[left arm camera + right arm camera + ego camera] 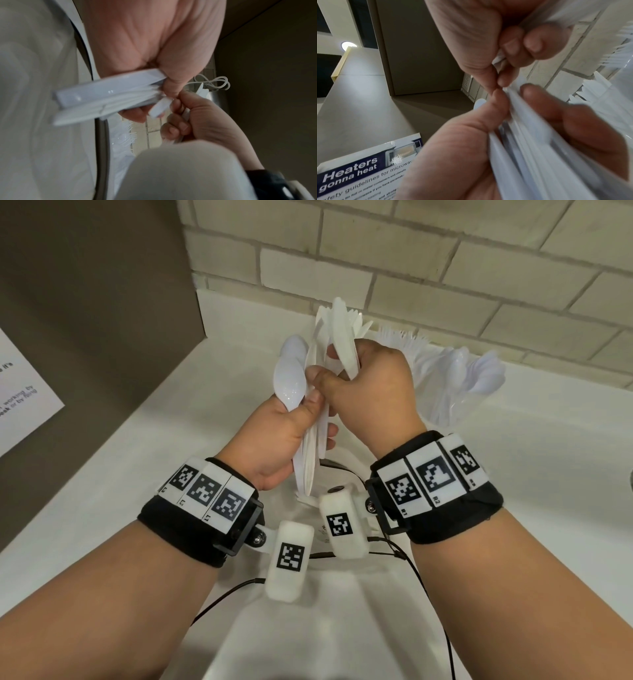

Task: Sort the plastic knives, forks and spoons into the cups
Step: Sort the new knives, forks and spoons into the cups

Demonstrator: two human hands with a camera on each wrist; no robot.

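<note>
My left hand (310,419) grips an upright bundle of white plastic cutlery (310,453), with spoon bowls (291,378) at its top left. My right hand (337,371) holds a few white knives (342,344) in curled fingers, and its thumb and forefinger pinch a piece at the bundle's top. In the left wrist view the bundle's handles (109,94) stick out under the left palm, and the right hand (197,117) is beside them. The right wrist view shows the right hand (500,77) touching the left hand (506,106) over the bundle (539,135). A clear cup of forks (406,338) and a cup of spoons (472,371) stand behind.
A pale brick wall (445,268) backs the white counter (171,405). A brown cabinet side (102,302) with a poster (20,392) closes the left. Camera cables (421,577) hang below my wrists. More white knives (594,88) show by the fork cup.
</note>
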